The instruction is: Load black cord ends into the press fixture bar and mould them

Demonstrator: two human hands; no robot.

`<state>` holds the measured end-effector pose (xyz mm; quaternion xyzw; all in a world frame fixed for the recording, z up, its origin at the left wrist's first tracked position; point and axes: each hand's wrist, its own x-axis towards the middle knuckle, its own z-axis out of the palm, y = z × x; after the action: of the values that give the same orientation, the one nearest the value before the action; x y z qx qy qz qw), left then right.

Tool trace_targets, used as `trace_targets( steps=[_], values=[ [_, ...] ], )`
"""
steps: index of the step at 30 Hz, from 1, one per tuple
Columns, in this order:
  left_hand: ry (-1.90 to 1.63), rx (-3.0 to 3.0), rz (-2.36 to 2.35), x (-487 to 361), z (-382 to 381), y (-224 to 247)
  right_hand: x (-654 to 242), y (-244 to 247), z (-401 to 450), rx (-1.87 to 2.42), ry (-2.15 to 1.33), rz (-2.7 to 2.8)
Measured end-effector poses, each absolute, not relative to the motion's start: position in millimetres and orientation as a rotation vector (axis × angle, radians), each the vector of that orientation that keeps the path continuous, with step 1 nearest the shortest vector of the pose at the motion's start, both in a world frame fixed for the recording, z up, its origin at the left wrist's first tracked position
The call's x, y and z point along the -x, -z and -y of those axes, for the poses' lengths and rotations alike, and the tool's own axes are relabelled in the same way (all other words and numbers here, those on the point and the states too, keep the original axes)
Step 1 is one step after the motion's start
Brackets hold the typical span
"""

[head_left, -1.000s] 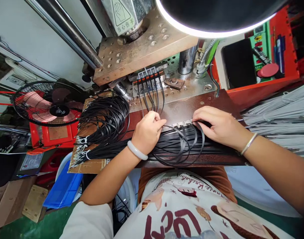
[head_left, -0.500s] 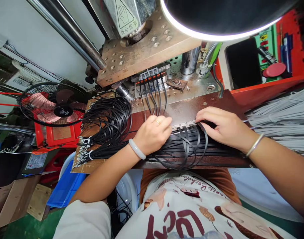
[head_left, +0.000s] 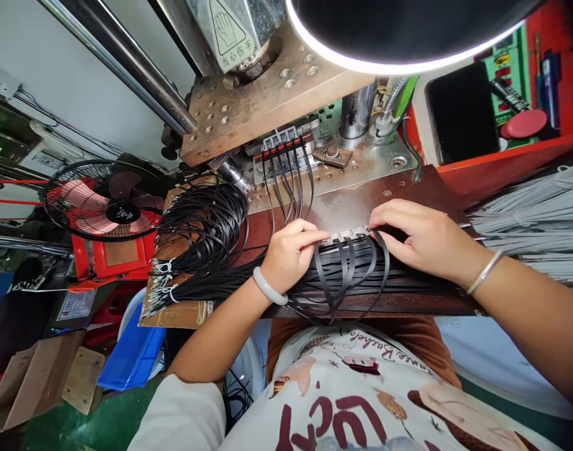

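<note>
Two bare hands work at one slim metal strip (head_left: 346, 235), which lies on the bench just right of the centre of the view, where the clock is read. The left hand (head_left: 290, 250), towards 8 o'clock, has thumb and forefinger pinched together at the strip's left end; the right hand (head_left: 420, 237), near 3, pinches its thumb and forefinger at the right end. Whether either grips metal or strap, I cannot tell. About five black straps (head_left: 344, 269) curve down from the strip in loops, over a layer of many more too crowded to count. Roughly five others (head_left: 301, 181) hang from one metal fixture (head_left: 283, 143) at 12, beneath the single press plate (head_left: 262, 94). Two tied bundles (head_left: 211, 219) spread at 9, their pale ends on a piece of cardboard (head_left: 190, 316). Each wrist wears one bangle. The bench (head_left: 333, 210) is reddish brown, shiny and scuffed, with holes in the steel base (head_left: 384, 166) behind it. Around it, one caged fan (head_left: 121, 213) sits at 9, one blue tray (head_left: 133, 351) at 8 above a green floor, and one ring-lit lamp (head_left: 408, 66) at 1. One phone (head_left: 462, 116) lies in a red tray (head_left: 516, 156) at 2, and uncounted grey straps (head_left: 540, 207) are piled at 3.
</note>
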<state>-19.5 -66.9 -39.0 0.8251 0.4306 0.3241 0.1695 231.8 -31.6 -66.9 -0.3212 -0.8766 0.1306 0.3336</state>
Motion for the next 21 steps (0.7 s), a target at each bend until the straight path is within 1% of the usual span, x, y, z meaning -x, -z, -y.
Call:
trace_targets(
  steps=[5, 11, 17, 21],
  values=[
    [-0.862, -2.436, -1.368, 15.8, 65.8, 38.6, -232.1, 66.7, 32.2, 0.851, -0.334, 2.296],
    [-0.737, -2.634, -1.332, 12.0, 68.9, 39.3, -231.6, 66.1, 33.2, 0.857, -0.365, 2.287],
    [-0.835, -2.536, -1.393, 13.0, 67.9, 42.2, -234.1, 67.8, 32.1, 0.962, -0.401, 2.308],
    [-0.647, -2.674, -1.373, 12.0, 73.3, 38.0, -234.9, 69.9, 32.9, 1.002, -0.433, 2.323]
  ],
)
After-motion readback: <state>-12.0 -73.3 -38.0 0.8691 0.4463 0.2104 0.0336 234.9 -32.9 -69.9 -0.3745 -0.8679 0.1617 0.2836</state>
